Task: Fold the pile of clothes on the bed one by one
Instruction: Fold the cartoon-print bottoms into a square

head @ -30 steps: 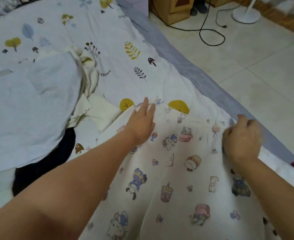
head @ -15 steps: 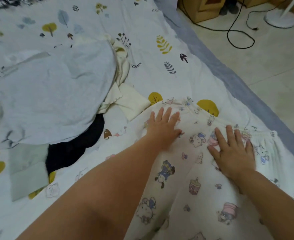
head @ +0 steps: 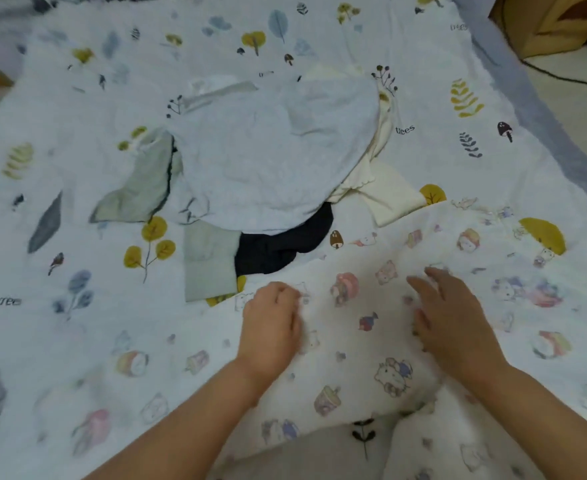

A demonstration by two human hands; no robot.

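Head view: left hand (head: 271, 323) now has fingers curled down onto the cartoon-print garment (head: 371, 341), looks like bunching or pinching the fabric, though blur makes the grip uncertain. Right hand (head: 454, 323) is released, fingers spread, flat on the same garment. 0.5 s ago both palms were flat near the waistband; both have since pulled back toward the body, lower on the cloth. My read: smoothing is done, first fold is about to start. Garment lies spread on the bed (head: 77, 306), nearest the person. Pile (head: 267, 150) sits just beyond it, untouched: pale blue piece on top, cream, black and grey-green pieces poking out underneath. No containers in view, nothing folded or stacked yet.
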